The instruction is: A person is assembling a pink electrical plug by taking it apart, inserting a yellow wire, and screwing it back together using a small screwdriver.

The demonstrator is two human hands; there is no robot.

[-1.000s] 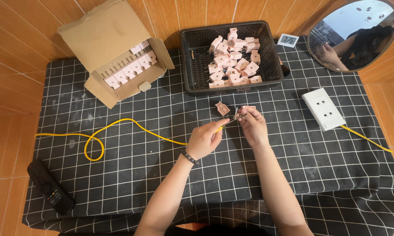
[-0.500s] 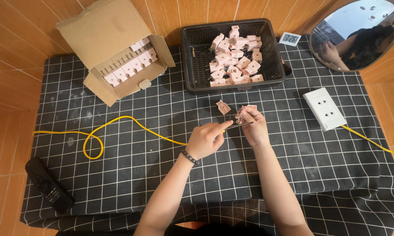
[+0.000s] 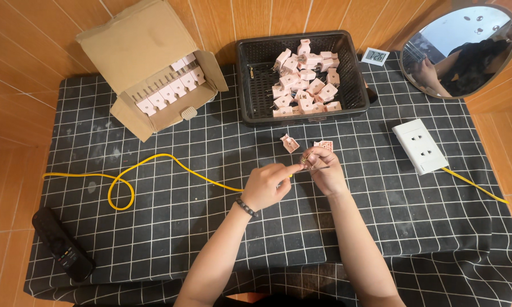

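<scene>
My left hand [image 3: 269,185] pinches the end of a yellow cable [image 3: 153,161] at the middle of the table. My right hand [image 3: 326,170] meets it there, fingers closed around a small pink plug part [image 3: 324,145] and what looks like a thin tool or pin. The two hands touch at their fingertips. Another loose pink plug piece [image 3: 289,142] lies just beyond the hands. Exactly what sits between the fingertips is too small to tell.
A black basket [image 3: 245,85] with several pink plugs stands at the back. An open cardboard box [image 3: 148,62] with white pieces is back left. A white socket block [image 3: 421,145] lies right, a round mirror [image 3: 457,48] back right, a black remote [image 3: 62,244] front left.
Both hands stay together at the table's middle; the fingers shift only slightly on the cable end. Nothing else has moved.
</scene>
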